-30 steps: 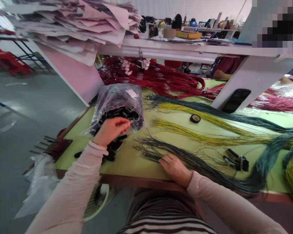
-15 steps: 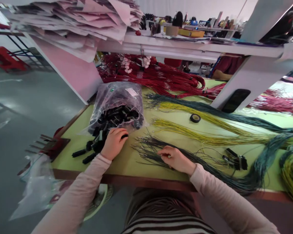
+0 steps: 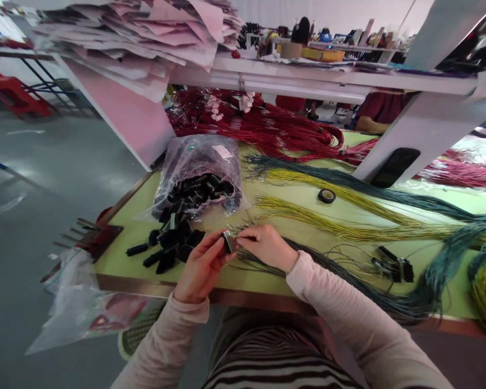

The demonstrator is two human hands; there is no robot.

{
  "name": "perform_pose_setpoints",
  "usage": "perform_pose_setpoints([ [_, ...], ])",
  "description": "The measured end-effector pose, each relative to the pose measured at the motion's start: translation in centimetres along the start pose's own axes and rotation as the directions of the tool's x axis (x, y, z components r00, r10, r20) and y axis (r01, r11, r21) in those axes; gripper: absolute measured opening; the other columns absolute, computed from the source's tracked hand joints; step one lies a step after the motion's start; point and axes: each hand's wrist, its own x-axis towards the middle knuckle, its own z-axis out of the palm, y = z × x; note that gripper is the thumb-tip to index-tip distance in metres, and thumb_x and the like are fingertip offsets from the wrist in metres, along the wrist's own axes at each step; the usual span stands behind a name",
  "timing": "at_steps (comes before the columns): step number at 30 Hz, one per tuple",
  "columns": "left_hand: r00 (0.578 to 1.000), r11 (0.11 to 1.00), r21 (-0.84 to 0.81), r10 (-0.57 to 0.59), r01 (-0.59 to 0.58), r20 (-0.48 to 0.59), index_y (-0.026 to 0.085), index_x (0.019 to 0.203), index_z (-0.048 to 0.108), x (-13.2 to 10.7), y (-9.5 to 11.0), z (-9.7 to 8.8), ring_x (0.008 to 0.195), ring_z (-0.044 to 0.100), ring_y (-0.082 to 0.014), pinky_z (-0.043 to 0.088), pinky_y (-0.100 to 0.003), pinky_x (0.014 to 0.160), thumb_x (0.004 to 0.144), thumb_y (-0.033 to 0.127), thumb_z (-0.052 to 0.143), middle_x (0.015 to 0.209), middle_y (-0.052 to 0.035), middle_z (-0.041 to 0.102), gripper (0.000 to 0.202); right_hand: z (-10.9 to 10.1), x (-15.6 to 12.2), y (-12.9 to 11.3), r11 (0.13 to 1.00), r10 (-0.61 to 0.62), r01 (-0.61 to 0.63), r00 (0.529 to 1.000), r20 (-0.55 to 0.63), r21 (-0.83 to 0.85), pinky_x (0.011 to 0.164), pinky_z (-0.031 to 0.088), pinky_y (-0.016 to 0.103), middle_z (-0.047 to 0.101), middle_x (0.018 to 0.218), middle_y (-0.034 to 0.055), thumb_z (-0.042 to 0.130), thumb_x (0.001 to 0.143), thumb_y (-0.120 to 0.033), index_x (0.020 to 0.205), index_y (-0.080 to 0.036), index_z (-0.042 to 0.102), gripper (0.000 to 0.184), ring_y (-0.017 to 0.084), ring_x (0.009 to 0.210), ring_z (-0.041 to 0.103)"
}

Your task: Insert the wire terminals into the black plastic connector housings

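Note:
My left hand is shut on a small black multi-pin connector, holding it up just above the table. Against that connector, my right hand pinches the thin ends of a bundle of dark green wires. Fingers hide part of the connector, and the exact wire tips are too small to make out. Beside my left hand lies a loose pile of black connectors, spilling from the mouth of a clear plastic bag. A bundle of yellow wires runs across the green tabletop beyond my right hand.
A roll of black tape and a wired connector cluster lie on the table. Red wire bundles lie beyond, under a white shelf stacked with pink papers. A co-worker's arm shows behind.
My hands have come together at the table's middle. The left hand now holds a connector taken from near the pile, and the right hand has gathered wire ends against it.

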Motion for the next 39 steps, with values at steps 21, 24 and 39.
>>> perform_pose_setpoints([
  [21,0.999,0.999,0.041,-0.025,0.024,0.033,0.016,0.093,0.066,-1.2,-3.1,4.2,0.058,0.061,-0.0086,0.052,-0.016,0.049,0.060,0.016,0.078,0.073,-0.0004,0.068,0.035,-1.5,-5.8,1.0,0.984,-0.147,0.122,0.969,-0.199,-0.130,0.067,0.048,0.023,0.063,0.079,0.0049,0.054,0.086,-0.019,0.088,-0.017,0.066,0.013,0.013,0.070,0.059],
  [24,0.997,0.998,0.021,-0.064,0.063,0.053,0.016,0.094,0.066,-1.1,-3.0,4.2,0.061,0.063,-0.0097,0.054,-0.017,0.053,0.060,0.016,0.078,0.074,-0.0016,0.069,0.036,-1.8,-5.9,0.9,0.993,-0.113,0.101,0.970,-0.214,-0.068,0.061,0.045,0.021,0.060,0.072,0.0034,0.055,0.084,-0.019,0.076,-0.016,0.066,0.014,0.011,0.064,0.057],
  [39,0.984,0.991,-0.033,-0.128,0.133,0.128,0.017,0.100,0.069,-1.4,-2.8,3.8,0.072,0.065,-0.0109,0.056,-0.018,0.063,0.068,0.014,0.073,0.087,-0.0034,0.070,0.033,-2.4,-6.4,0.0,0.944,-0.266,0.230,0.955,-0.131,-0.239,0.065,0.045,0.023,0.057,0.076,0.0045,0.049,0.084,-0.010,0.077,-0.016,0.060,0.015,0.013,0.070,0.053],
])
